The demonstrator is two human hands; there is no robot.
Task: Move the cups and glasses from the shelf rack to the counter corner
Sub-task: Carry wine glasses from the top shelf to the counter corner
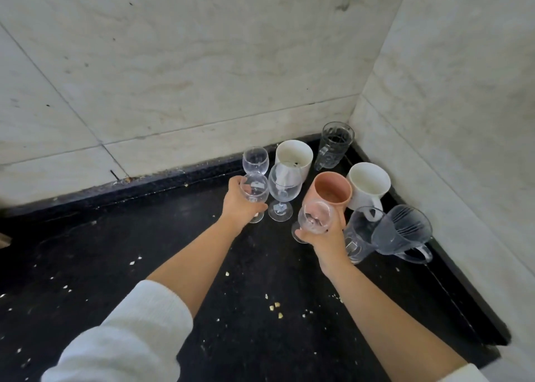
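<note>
My left hand (238, 205) grips a clear wine glass (256, 192) by its bowl, its foot at or just above the black counter (144, 265). My right hand (327, 236) holds another wine glass (314, 218) in front of a pink cup (331, 192). Grouped in the corner stand a small wine glass (255, 159), a larger wine glass (285, 184), two white mugs (295, 154) (367, 183), a tall dark-looking tumbler (335, 144), a clear glass (360, 234) and a clear handled glass mug (404, 231). The shelf rack is out of view.
Pale marble walls (202, 77) (463, 121) meet at the corner behind the glassware. Light crumbs (275, 306) are scattered over the counter. White sleeves cover both forearms near the bottom edge.
</note>
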